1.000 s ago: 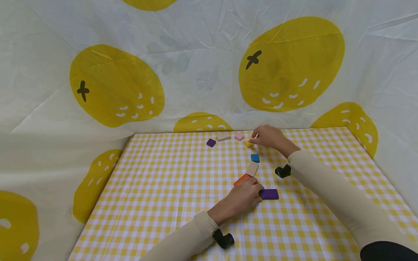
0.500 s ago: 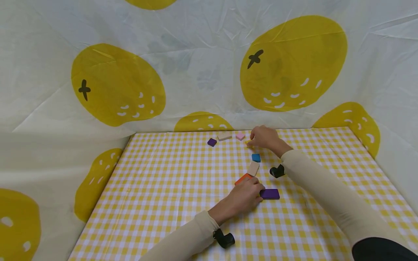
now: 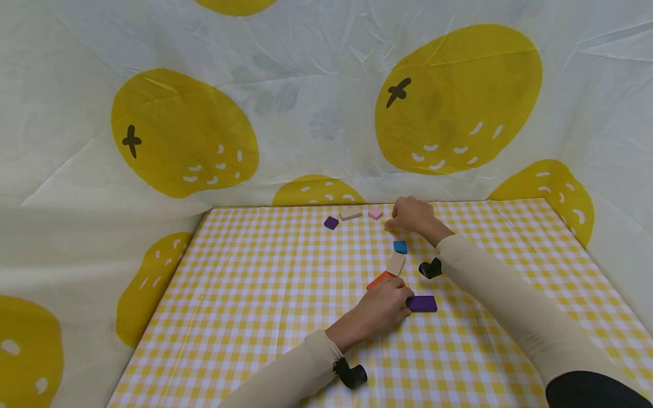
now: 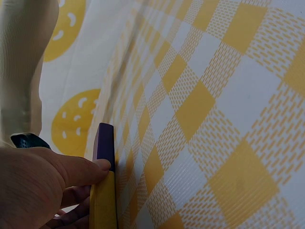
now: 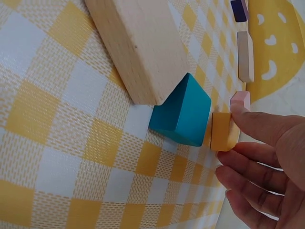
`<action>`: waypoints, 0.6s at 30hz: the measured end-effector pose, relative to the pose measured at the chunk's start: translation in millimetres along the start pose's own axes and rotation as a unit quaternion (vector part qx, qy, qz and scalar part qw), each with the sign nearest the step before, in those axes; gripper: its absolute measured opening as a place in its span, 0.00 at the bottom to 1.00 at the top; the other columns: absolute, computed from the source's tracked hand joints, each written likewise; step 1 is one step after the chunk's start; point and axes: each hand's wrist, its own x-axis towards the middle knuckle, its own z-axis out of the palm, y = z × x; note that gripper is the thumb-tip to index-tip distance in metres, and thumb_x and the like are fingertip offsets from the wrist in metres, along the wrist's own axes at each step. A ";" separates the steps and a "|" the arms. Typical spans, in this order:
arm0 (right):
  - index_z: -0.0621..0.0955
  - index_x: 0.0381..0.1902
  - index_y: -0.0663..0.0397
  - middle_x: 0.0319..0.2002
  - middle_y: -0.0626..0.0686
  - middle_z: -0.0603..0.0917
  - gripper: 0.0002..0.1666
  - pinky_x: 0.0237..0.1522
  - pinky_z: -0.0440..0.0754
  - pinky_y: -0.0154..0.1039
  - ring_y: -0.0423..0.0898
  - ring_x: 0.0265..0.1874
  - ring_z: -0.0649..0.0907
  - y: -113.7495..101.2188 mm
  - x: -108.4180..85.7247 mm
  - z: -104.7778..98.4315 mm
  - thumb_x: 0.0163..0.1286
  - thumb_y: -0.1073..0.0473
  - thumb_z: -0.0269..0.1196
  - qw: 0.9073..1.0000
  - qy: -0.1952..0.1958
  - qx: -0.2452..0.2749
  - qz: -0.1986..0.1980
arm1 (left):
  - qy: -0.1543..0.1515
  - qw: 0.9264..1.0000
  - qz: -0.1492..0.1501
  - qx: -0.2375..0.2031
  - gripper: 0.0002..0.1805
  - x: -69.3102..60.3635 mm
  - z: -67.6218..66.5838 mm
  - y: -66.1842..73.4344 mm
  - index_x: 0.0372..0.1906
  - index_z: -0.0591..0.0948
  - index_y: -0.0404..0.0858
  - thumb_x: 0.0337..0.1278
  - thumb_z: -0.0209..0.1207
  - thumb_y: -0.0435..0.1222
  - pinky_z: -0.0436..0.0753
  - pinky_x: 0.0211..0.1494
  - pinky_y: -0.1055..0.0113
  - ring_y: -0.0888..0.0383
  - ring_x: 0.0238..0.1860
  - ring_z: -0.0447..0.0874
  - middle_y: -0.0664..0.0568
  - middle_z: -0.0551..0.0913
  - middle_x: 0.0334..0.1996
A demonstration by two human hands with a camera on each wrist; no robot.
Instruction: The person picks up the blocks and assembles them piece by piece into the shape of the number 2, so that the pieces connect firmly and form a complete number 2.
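My left hand [image 3: 380, 309] is low on the table, over the near end of a curved row of blocks. In the left wrist view its thumb and curled fingers grip a long yellow block [image 4: 103, 202], the thumb tip reaching the seam with a purple block [image 4: 105, 145] set end to end with it. At the far side, my right hand [image 3: 414, 215] pinches a small orange-yellow block [image 5: 221, 131] between thumb and index finger, its other fingers loosely bent. Closest to that block are a blue block [image 5: 183, 114] and a pink block [image 5: 240, 100].
A plain wooden block [image 3: 395, 264] and an orange block [image 3: 380, 280], partly hidden by the left hand, continue the row. Farther left lie another wooden block [image 3: 351, 213] and a small purple block [image 3: 331, 222]. A fruit-print curtain [image 3: 316, 113] rises behind the checked tablecloth [image 3: 245, 283].
My right hand has shifted slightly left with the orange-yellow block, which its fingers now mostly cover in the head view. The left hand has stayed in place.
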 end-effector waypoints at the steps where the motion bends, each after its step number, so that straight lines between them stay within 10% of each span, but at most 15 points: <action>1: 0.83 0.24 0.50 0.23 0.48 0.75 0.18 0.24 0.65 0.40 0.45 0.22 0.70 0.1 -0.2 0.7 0.63 0.44 0.73 1.000 0.004 0.002 0.001 | 0.000 1.000 0.000 0.000 0.12 0.0 0.0 0.0 0.48 0.87 0.45 0.63 0.68 0.43 0.76 0.47 0.78 0.66 0.41 0.79 0.57 0.81 0.43; 4: 0.87 0.35 0.52 0.36 0.54 0.84 0.16 0.30 0.72 0.44 0.49 0.30 0.77 -1.3 -0.7 1.3 0.63 0.45 0.73 1.000 0.000 0.004 0.003 | 0.002 1.000 0.002 0.003 0.12 -0.1 -0.1 0.0 0.48 0.87 0.44 0.63 0.68 0.43 0.76 0.47 0.78 0.66 0.41 0.78 0.57 0.81 0.42; 10: 0.87 0.33 0.50 0.32 0.50 0.84 0.15 0.29 0.75 0.45 0.48 0.28 0.79 -4.3 -3.2 0.4 0.62 0.45 0.74 1.000 -0.017 -0.009 0.013 | 0.006 1.000 0.003 0.004 0.12 -0.7 0.3 0.0 0.48 0.87 0.44 0.63 0.68 0.43 0.76 0.46 0.78 0.66 0.41 0.79 0.56 0.81 0.42; 18: 0.69 0.12 0.44 0.13 0.44 0.57 0.28 0.21 0.56 0.39 0.43 0.17 0.57 -2.6 -7.8 1.3 0.62 0.46 0.74 0.999 -0.036 0.012 0.016 | 0.005 1.000 0.006 0.006 0.13 -0.6 0.8 -0.5 0.49 0.87 0.44 0.63 0.68 0.43 0.77 0.48 0.77 0.65 0.42 0.79 0.56 0.81 0.43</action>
